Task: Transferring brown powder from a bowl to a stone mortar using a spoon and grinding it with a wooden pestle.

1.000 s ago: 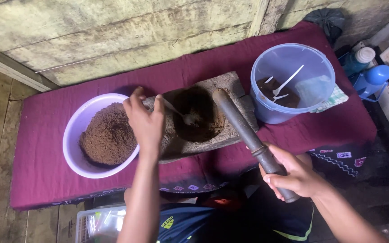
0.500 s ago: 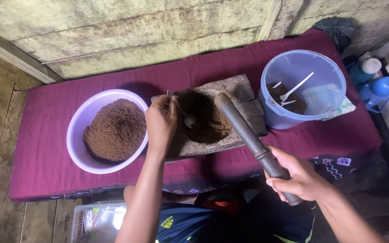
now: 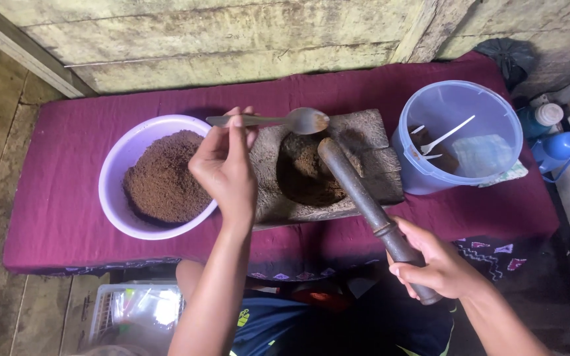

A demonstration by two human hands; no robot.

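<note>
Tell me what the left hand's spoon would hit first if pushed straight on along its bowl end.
Likely nothing at once: the spoon in the left hand points right, over the stone mortar's back edge; farther along stands the blue tub. Height is unclear.

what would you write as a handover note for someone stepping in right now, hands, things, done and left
Left hand: holds a metal spoon level above the stone mortar slab, bowl of the spoon smeared brown.
Right hand: grips the long dark pestle, its tip resting in the mortar's hollow.
Things: brown ground powder lies in the hollow; the lilac plastic bowl on the left holds a heap of the same brown powder; the blue plastic bucket on the right holds white plastic spoons.
Done: a bowlful is ground.
Left: the powder in the hollow remains there.
</note>
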